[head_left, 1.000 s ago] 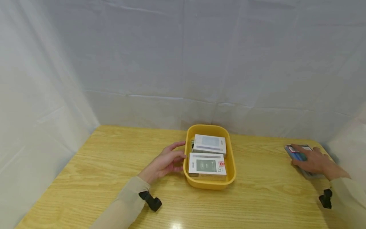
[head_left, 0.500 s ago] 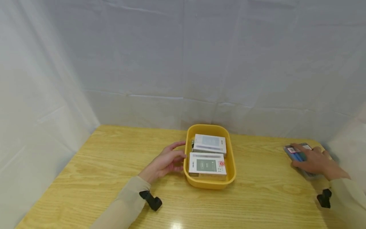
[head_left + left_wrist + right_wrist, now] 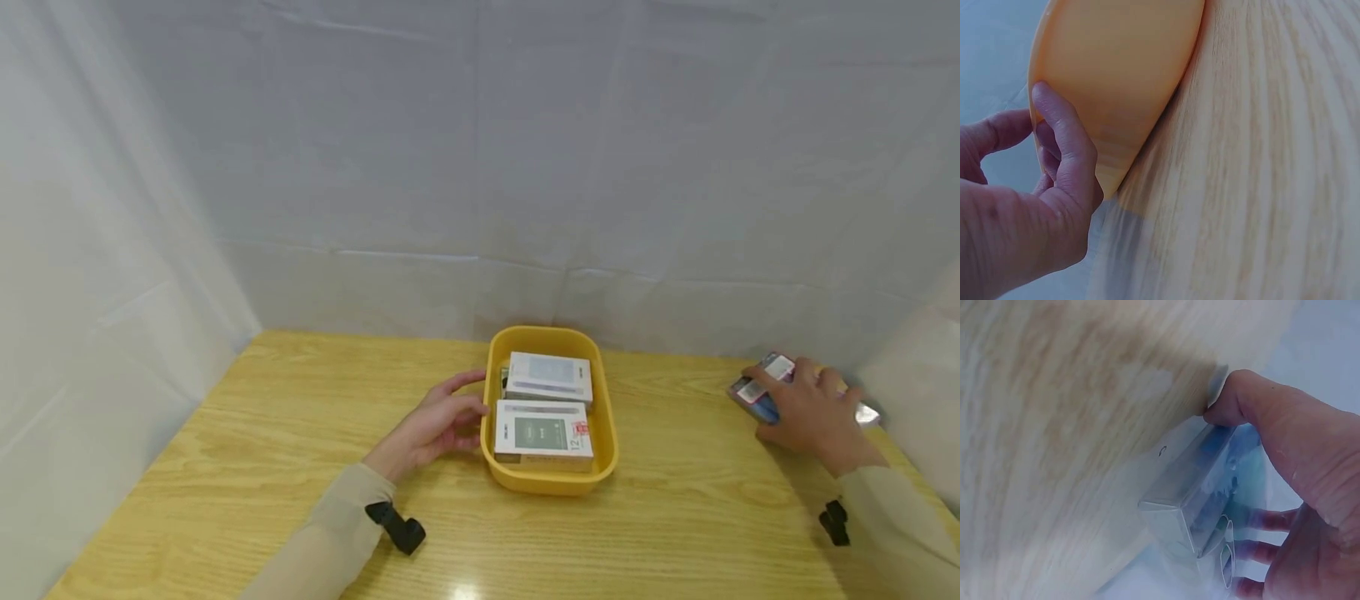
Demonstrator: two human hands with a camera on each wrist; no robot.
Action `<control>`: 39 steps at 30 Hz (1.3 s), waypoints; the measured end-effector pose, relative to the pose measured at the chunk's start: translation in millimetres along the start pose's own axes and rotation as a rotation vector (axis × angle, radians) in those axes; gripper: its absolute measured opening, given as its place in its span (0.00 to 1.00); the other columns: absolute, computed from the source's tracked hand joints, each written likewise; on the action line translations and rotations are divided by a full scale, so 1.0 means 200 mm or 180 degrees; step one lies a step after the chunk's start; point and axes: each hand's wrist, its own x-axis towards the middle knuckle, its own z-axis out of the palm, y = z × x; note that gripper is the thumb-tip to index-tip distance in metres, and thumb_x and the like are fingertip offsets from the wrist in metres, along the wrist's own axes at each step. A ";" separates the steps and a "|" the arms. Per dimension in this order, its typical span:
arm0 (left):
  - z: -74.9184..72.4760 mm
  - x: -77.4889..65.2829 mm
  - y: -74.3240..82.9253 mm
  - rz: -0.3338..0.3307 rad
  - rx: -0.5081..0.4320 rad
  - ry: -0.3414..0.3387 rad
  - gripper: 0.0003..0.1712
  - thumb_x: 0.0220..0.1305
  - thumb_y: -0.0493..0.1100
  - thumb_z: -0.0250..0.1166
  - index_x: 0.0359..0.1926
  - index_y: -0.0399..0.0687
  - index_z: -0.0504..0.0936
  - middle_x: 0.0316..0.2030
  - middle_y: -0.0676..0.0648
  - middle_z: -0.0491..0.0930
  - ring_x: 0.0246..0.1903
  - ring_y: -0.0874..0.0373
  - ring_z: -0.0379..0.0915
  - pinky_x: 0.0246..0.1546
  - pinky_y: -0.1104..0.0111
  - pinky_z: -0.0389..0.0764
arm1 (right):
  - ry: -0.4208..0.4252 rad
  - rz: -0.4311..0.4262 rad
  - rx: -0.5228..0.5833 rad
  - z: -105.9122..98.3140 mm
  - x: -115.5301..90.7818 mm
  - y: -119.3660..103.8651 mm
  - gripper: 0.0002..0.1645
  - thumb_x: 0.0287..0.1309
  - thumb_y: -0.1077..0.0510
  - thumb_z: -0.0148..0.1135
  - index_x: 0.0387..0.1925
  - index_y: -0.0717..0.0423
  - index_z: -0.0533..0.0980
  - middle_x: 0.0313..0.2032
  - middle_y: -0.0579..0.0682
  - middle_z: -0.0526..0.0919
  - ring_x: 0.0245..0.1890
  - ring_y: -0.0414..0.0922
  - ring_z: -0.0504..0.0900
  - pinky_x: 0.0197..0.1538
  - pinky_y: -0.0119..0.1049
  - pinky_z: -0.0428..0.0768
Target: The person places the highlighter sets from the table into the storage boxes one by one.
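Observation:
Beside the left wall of a yellow plastic tub [image 3: 551, 483], my left hand [image 3: 431, 429] rests its loosely bent fingers against the outside. The left wrist view shows those fingertips right at the tub's rim [image 3: 1038, 56]. Two white printed boxes lie in the tub: a rear one [image 3: 551, 377] and a front one [image 3: 543, 429] with a green panel and red sticker. At the far right, my right hand [image 3: 813, 417] grips a clear plastic box [image 3: 1188, 494] with blue contents and a hanging tab. Thumb and fingers lie on opposite sides of it; the palm hides part.
The wooden table [image 3: 675, 517] runs up to a white cloth backdrop [image 3: 420, 292] close behind the tub. More white sheeting hangs at the left and right sides. A black strap mount [image 3: 397, 527] sits on the left sleeve.
My right hand has shifted a little left, turning and tilting the clear plastic box so its glossy end shows on the right. The left hand and the tub stay put.

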 end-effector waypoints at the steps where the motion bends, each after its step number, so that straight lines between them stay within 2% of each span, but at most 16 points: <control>1: 0.00 0.00 0.00 -0.0003 -0.0002 -0.0001 0.36 0.66 0.35 0.60 0.74 0.54 0.65 0.61 0.39 0.78 0.43 0.56 0.79 0.33 0.66 0.82 | 0.0060 -0.0024 -0.0024 0.00 0.00 -0.01 0.51 0.44 0.47 0.75 0.68 0.50 0.62 0.54 0.84 0.58 0.51 0.86 0.58 0.41 0.86 0.60; 8: -0.01 0.00 0.00 -0.0005 -0.0005 -0.0007 0.36 0.66 0.35 0.60 0.74 0.54 0.65 0.61 0.39 0.78 0.43 0.56 0.79 0.33 0.67 0.83 | 0.0285 -0.0104 -0.0232 0.01 -0.03 -0.03 0.54 0.41 0.46 0.81 0.69 0.49 0.63 0.57 0.81 0.57 0.52 0.84 0.58 0.41 0.86 0.61; 19: -0.01 0.00 0.00 -0.0007 0.0008 0.0011 0.37 0.65 0.36 0.61 0.74 0.55 0.65 0.62 0.38 0.77 0.43 0.55 0.79 0.32 0.67 0.82 | 0.0687 -0.0212 -0.0585 0.04 -0.04 -0.04 0.56 0.32 0.44 0.84 0.66 0.48 0.68 0.52 0.81 0.62 0.45 0.81 0.65 0.36 0.82 0.66; 28: -0.01 0.00 0.00 -0.0007 -0.0051 -0.0013 0.37 0.65 0.34 0.60 0.74 0.53 0.64 0.56 0.41 0.81 0.41 0.57 0.79 0.31 0.67 0.82 | 0.0703 -0.0198 -0.0536 0.03 -0.05 -0.04 0.54 0.33 0.45 0.84 0.65 0.48 0.69 0.52 0.81 0.63 0.46 0.80 0.65 0.36 0.80 0.66; 39: 0.00 0.00 0.00 -0.0015 -0.0038 0.0000 0.37 0.66 0.34 0.60 0.75 0.53 0.64 0.60 0.39 0.78 0.43 0.56 0.79 0.33 0.66 0.83 | 0.0717 -0.0187 -0.0409 0.04 -0.07 -0.03 0.54 0.37 0.45 0.82 0.67 0.46 0.66 0.54 0.80 0.62 0.48 0.81 0.64 0.38 0.80 0.65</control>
